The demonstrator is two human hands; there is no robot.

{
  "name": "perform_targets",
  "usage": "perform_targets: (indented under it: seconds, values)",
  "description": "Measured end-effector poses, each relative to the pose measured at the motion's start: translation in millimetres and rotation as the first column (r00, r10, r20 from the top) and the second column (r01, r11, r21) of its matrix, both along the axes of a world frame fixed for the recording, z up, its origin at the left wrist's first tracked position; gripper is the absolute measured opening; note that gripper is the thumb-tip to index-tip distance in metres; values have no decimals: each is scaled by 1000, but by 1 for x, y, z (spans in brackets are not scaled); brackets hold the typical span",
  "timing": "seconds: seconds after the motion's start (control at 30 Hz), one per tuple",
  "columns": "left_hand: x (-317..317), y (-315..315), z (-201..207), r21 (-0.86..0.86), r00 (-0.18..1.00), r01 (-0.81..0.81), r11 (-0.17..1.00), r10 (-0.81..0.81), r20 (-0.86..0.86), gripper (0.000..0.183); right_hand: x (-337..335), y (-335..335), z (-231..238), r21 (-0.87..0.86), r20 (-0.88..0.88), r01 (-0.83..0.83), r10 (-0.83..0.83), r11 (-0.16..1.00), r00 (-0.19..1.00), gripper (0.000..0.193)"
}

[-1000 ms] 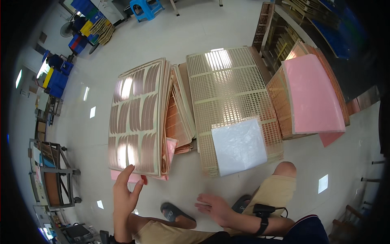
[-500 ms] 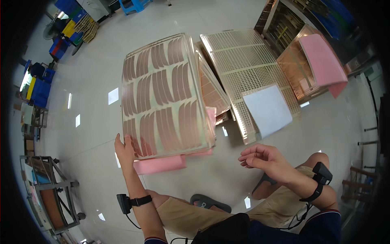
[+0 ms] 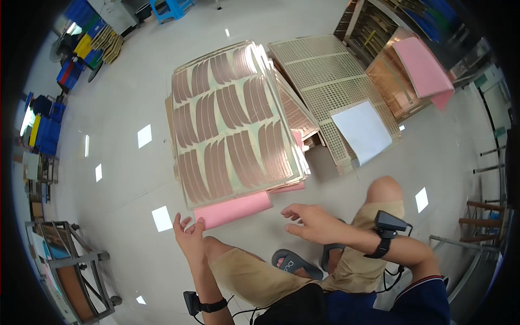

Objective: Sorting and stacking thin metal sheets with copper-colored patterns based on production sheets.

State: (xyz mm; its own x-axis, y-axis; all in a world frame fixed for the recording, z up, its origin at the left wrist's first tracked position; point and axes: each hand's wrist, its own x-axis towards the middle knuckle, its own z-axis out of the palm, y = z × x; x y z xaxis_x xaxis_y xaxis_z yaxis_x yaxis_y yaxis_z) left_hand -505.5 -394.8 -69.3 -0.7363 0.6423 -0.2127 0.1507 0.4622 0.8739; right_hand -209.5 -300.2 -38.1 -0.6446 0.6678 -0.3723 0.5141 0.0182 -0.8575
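Note:
A stack of thin pale panels with curved copper-coloured strips (image 3: 216, 146) lies before me, its edges uneven on the right. From under its near edge sticks out a pink sheet (image 3: 234, 211). My left hand (image 3: 189, 235) is beside the pink sheet's left end, fingers apart, the thumb at its edge; whether it touches cannot be told. Off the sheet's right end, my right hand (image 3: 310, 223) hovers with fingers loosely bent and apart, nothing in it.
Right of the stack lies a perforated panel (image 3: 317, 76) with a white sheet (image 3: 364, 132) on it. Farther right are a copper panel (image 3: 392, 81) with a pink sheet (image 3: 425, 67) and a rack (image 3: 374, 32). A metal trolley (image 3: 76, 265) stands at left, a blue stool (image 3: 170, 10) far off.
My left hand has left the stack's near left edge and come down to the pink sheet. My right hand has moved left toward the sheet's other end. The view has shifted slightly.

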Motion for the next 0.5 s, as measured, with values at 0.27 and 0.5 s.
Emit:
perform_targets:
  seconds: [0.27,0.5]
  values:
    - [72,-36,40,150,917,154,977,-198,347,57,-15,-5,-44,37,-85,278,-274,960,958,65]
    - [122,-99,116,252,881,329,910,-392,266,50,28,12,-33,-402,-193,187,-282,896,940,47]
